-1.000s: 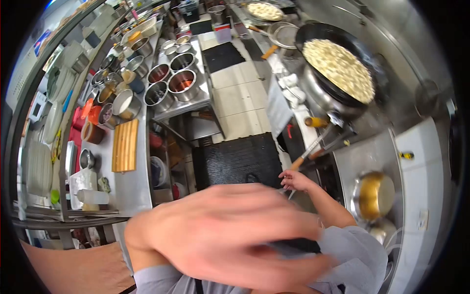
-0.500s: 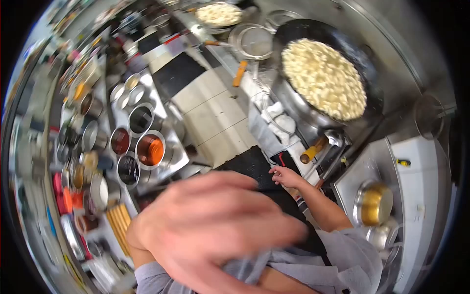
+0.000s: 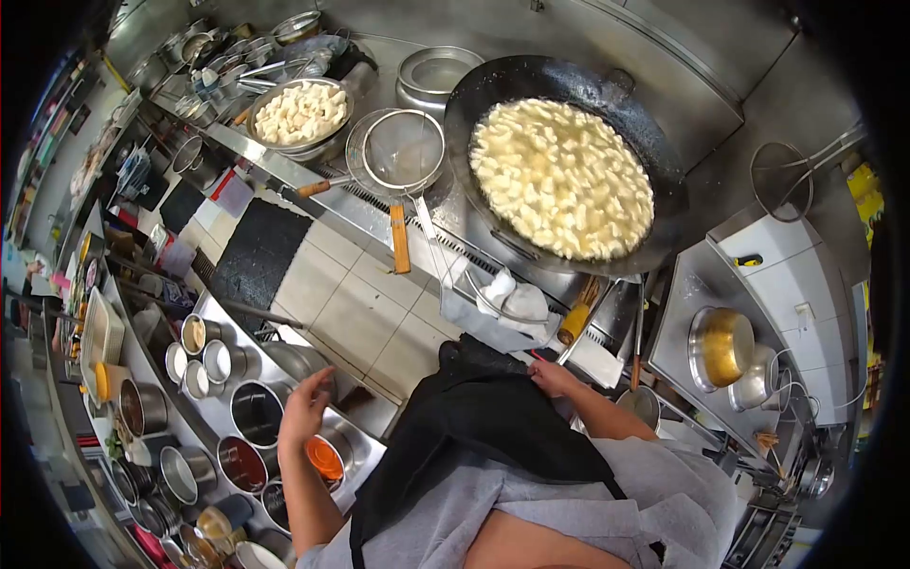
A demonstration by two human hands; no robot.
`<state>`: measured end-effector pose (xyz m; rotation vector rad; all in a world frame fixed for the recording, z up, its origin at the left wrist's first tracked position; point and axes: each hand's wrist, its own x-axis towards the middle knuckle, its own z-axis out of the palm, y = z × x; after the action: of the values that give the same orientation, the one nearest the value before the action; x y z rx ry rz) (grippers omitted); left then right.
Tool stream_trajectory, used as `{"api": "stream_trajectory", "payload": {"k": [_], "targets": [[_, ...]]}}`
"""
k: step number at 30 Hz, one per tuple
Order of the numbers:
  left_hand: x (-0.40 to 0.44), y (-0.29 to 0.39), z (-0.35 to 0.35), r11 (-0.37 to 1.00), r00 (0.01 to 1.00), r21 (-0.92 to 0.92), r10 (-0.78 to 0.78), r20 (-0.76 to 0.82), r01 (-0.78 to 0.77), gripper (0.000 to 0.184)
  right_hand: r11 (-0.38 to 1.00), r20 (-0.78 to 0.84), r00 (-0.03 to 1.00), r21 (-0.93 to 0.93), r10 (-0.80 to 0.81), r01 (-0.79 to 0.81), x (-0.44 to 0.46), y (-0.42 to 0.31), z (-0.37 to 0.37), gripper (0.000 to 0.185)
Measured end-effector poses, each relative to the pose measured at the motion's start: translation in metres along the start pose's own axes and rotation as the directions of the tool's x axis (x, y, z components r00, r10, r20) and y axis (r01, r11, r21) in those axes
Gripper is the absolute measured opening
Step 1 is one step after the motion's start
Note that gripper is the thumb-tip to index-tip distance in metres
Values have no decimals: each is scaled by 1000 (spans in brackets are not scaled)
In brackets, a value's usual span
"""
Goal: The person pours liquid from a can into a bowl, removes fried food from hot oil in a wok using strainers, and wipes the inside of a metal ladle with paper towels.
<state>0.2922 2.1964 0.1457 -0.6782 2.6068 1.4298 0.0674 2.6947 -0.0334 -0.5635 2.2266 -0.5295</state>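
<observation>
Leftmost, toward eight o'clock, see a dark-walled pot (image 3: 254,408), then the left hand (image 3: 305,406) raised just beside it, pointing to one o'clock, with fingers loosely bent and unclenched. Toward five, find the right hand (image 3: 552,378) aimed at ten, with fingers curled; cannot tell if clamped on anything. Next, note a black wok (image 3: 540,81) of pale pieces (image 3: 564,180) between one and two, a yellow handle (image 3: 573,327) near four, and a yellow panel (image 3: 862,194) near two, too small to read.
</observation>
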Motion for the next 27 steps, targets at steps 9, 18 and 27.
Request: {"api": "stream_trajectory", "payload": {"k": [9,18,27], "targets": [[124,-27,-73,980,982,-74,-178,59,183,50,914,296,949,-348,-104,209,53,12,-1,21],[275,-186,-117,929,873,275,-337,353,248,46,583,-232,670,727,705,-362,84,6,130,27],[295,-118,-170,915,900,341,-321,294,215,46,-228,263,-280,962,923,153,183,130,164,39]]}}
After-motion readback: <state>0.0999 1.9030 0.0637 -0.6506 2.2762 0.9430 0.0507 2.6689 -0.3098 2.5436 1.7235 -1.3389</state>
